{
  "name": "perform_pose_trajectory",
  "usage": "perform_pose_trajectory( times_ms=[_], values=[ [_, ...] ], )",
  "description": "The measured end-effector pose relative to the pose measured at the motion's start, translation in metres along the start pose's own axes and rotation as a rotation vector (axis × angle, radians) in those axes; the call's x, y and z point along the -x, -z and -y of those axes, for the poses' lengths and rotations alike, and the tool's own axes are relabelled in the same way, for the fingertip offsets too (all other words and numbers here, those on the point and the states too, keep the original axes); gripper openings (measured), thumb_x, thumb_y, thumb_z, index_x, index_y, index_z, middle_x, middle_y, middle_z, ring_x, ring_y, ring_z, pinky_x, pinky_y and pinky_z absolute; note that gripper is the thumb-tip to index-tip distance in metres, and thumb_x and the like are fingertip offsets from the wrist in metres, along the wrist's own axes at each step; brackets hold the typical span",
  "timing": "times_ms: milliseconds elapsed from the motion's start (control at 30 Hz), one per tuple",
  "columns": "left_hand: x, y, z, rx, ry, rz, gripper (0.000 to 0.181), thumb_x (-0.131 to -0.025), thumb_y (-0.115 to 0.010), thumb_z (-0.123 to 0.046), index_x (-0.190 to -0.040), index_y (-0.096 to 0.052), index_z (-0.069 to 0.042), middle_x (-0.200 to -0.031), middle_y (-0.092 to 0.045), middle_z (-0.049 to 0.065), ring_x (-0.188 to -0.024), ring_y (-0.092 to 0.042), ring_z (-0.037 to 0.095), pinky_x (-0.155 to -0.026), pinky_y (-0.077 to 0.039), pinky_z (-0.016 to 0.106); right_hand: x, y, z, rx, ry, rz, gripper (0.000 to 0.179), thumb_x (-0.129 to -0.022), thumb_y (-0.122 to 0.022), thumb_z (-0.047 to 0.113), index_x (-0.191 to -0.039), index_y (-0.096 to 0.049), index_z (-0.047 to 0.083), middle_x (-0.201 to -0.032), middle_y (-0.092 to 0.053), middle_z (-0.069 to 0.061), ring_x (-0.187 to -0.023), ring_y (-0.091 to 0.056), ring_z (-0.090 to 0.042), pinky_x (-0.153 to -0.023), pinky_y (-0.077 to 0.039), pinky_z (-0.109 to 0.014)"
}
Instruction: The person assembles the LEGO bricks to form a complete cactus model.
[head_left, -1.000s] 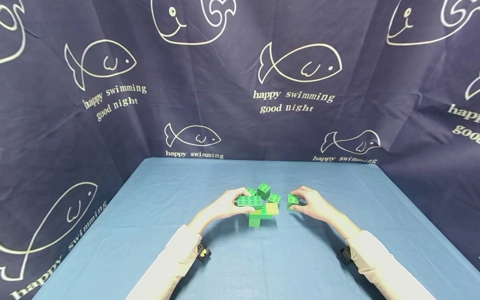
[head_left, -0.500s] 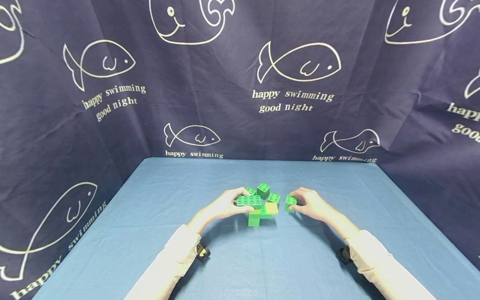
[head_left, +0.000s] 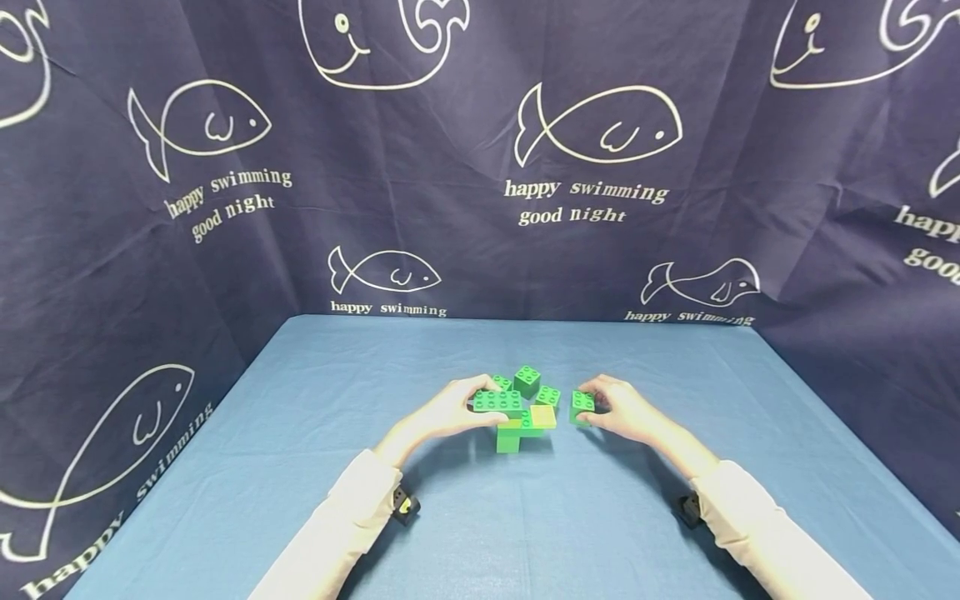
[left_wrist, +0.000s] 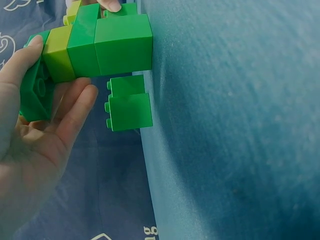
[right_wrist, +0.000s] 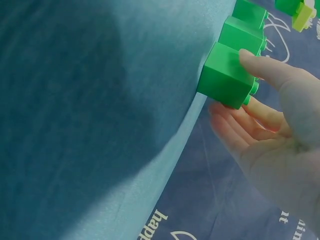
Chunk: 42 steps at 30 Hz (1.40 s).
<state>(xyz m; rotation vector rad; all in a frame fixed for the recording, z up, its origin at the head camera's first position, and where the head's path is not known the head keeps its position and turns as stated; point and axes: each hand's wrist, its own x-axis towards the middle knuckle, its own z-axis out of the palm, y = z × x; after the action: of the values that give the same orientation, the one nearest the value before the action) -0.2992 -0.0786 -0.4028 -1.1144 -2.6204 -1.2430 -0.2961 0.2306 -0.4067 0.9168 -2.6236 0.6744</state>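
The left hand [head_left: 450, 412] grips one block model [head_left: 508, 439], the right hand [head_left: 627, 408] one green block [head_left: 581, 410]; three loose blocks [head_left: 527, 383] stand near. The curtain [head_left: 465, 192] reads "happy swimming good night".

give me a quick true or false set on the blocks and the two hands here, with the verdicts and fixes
1. The right grip holds a small green block. True.
2. Both hands are on the same block. False: the left grip holds a long green block, a different one.
3. The built piece has yellow in it as well as green. True.
4. The long green block lies flat on the table. False: it is up at the top of the built piece.
5. More small green blocks stand beyond the built piece in the head view. True.
6. The backdrop is plain. False: the backdrop bears fish drawings and words.
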Motion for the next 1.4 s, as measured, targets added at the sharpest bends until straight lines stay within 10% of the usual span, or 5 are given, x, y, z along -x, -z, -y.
perform_pose_trajectory(
  times_ms=[1400],
  values=[
    [0.000,-0.001,0.002,0.012,0.003,0.002,0.028,-0.080,-0.075,-0.032,-0.100,-0.059,-0.019,-0.094,-0.063,-0.009,-0.085,-0.056,0.005,-0.080,-0.047,0.022,-0.004,0.017,0.010,-0.037,0.028,0.015,0.036,-0.074,-0.078,0.014,-0.104,-0.066,-0.002,-0.093,-0.065,-0.009,-0.079,-0.063,-0.021,-0.073,-0.056,-0.038]
  ],
)
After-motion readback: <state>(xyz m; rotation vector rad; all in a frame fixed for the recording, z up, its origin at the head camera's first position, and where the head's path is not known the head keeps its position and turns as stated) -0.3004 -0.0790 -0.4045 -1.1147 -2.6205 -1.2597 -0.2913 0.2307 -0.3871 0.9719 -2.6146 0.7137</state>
